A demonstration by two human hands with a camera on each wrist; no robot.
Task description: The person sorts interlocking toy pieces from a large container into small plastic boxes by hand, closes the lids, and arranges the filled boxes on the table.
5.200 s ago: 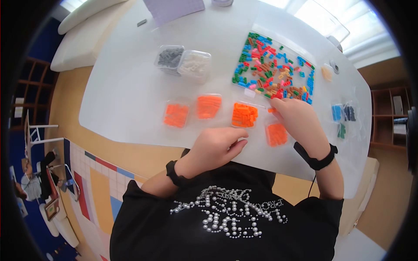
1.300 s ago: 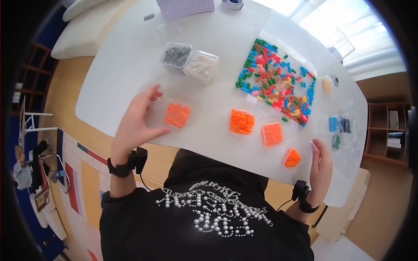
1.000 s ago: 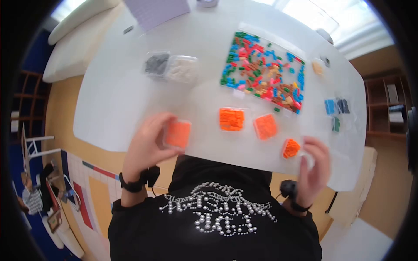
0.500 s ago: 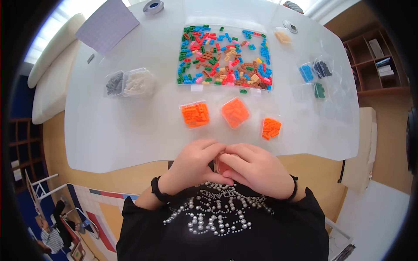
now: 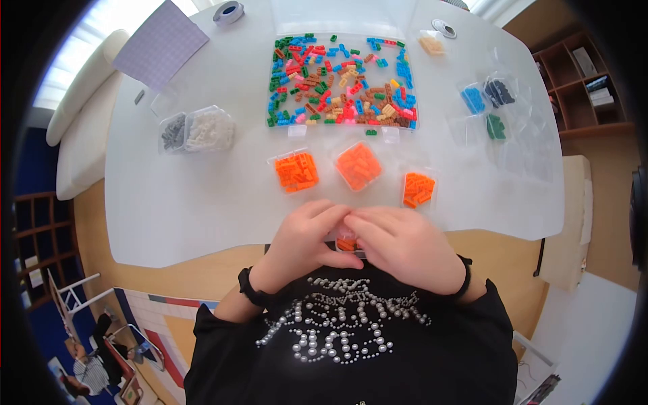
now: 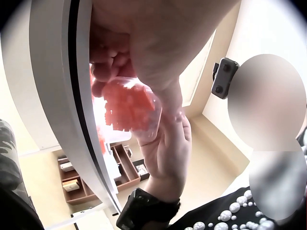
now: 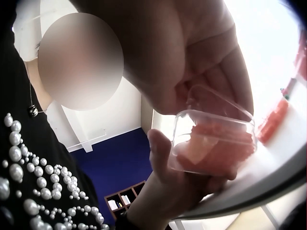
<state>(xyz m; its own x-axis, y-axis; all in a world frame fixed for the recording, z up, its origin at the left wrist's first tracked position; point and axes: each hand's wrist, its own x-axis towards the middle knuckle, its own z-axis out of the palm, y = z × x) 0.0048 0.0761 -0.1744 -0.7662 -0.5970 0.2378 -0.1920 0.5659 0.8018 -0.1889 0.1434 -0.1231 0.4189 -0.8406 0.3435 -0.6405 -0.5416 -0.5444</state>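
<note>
At the table's front edge, a clear box of orange bricks is held between both hands, close to the shirt. The left hand grips its side, and in the right wrist view that hand supports the box from the side and below. Over the top lies the right hand, its fingers bent at the rim. The right wrist view shows the clear lid tilted up from the box beneath the right hand. Fingers partly hide the box in the head view.
Three containers of orange bricks stand beyond the hands. Behind them is a tray of mixed bricks. Grey and white brick boxes stand left; blue, black and green bricks lie right.
The left hand has brought the box from the table's left part to the front edge. The right hand has come in from the right and joined it. The head view has shifted.
</note>
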